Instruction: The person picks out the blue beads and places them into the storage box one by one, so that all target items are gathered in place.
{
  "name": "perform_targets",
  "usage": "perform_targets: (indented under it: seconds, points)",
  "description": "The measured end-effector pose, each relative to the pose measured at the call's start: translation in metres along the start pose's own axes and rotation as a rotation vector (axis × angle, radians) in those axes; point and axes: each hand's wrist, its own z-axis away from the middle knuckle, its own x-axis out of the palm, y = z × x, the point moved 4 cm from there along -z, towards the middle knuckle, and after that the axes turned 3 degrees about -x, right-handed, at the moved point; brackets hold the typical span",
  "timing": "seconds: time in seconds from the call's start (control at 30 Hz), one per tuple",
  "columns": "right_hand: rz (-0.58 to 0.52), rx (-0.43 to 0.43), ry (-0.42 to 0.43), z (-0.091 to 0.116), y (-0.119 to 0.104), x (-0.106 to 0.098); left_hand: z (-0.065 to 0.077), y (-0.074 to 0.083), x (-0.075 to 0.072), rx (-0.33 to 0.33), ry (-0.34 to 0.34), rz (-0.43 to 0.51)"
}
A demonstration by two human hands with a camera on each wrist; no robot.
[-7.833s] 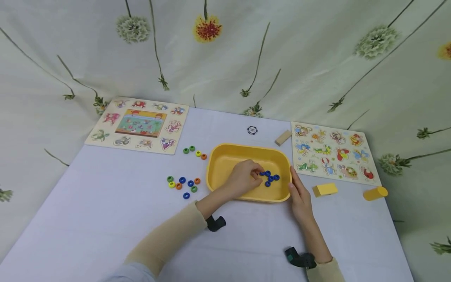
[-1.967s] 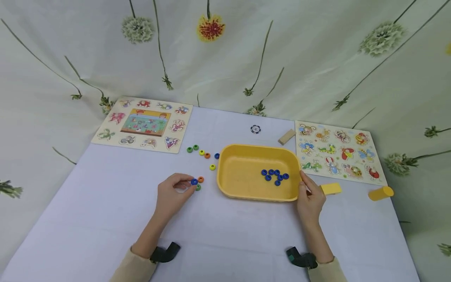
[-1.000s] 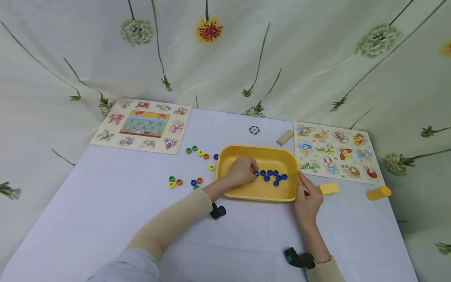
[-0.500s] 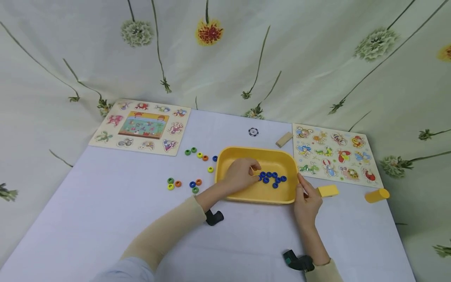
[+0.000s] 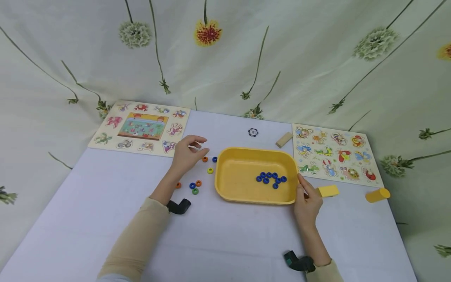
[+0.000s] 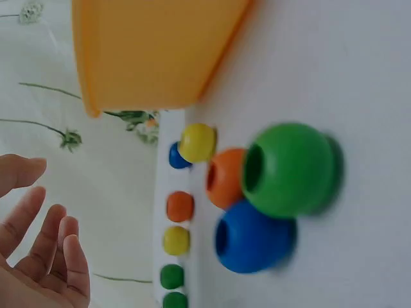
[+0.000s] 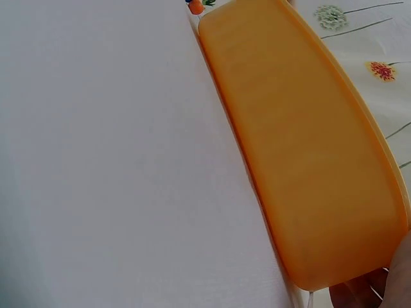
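Observation:
My left hand (image 5: 188, 152) hovers left of the yellow tray (image 5: 236, 197), fingers loosely bent and nothing between them. In the left wrist view its fingers (image 6: 51, 247) stand apart from the beads. My right hand (image 5: 307, 201) grips the tray's right end, thumb and fingers at the rim; in the right wrist view those fingers (image 7: 359, 292) reach under the corner. Several blue beads (image 5: 269, 175) lie in the tray's right half. Outside it are a blue bead (image 5: 192, 185), a green bead (image 5: 195, 191), a yellow bead (image 5: 210, 170) and several others, some hidden by my left hand.
A sea-animal puzzle board (image 5: 144, 147) lies back left, an insect puzzle board (image 5: 334, 154) back right. Behind the tray are a poker chip (image 5: 253, 132) and a wooden block (image 5: 284, 140). A yellow block (image 5: 328, 190) and a yellow cylinder (image 5: 377, 195) stand on the right.
My left hand has left the tray and moved left and back over the beads, leaving a blue bead inside. The tray holds more blue beads than in the earliest frame. My right hand keeps its grip.

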Motion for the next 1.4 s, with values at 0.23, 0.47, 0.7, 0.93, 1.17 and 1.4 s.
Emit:
perform_targets:
  seconds: [0.23, 0.47, 0.7, 0.93, 1.17, 1.4]
  points:
    - [0.003, 0.005, 0.003, 0.002, -0.001, -0.001, -0.002, -0.028, 0.007, -0.053, -0.075, -0.049]
    - [-0.009, 0.02, 0.006, 0.003, -0.001, 0.0, -0.005, -0.041, 0.024, -0.065, -0.15, -0.138]
    - [-0.021, 0.013, 0.003, 0.003, 0.001, 0.0, -0.006, -0.051, 0.035, 0.007, -0.172, -0.286]
    - [-0.009, -0.003, 0.014, 0.001, -0.001, -0.001, -0.007, -0.047, 0.039, 0.08, -0.14, -0.362]
    - [-0.008, -0.008, 0.015, 0.001, -0.001, 0.0, -0.006, -0.043, 0.037, 0.056, -0.161, -0.348]
    - [0.006, -0.009, 0.008, 0.0, 0.001, -0.001, -0.006, -0.015, 0.024, 0.039, -0.117, -0.216]
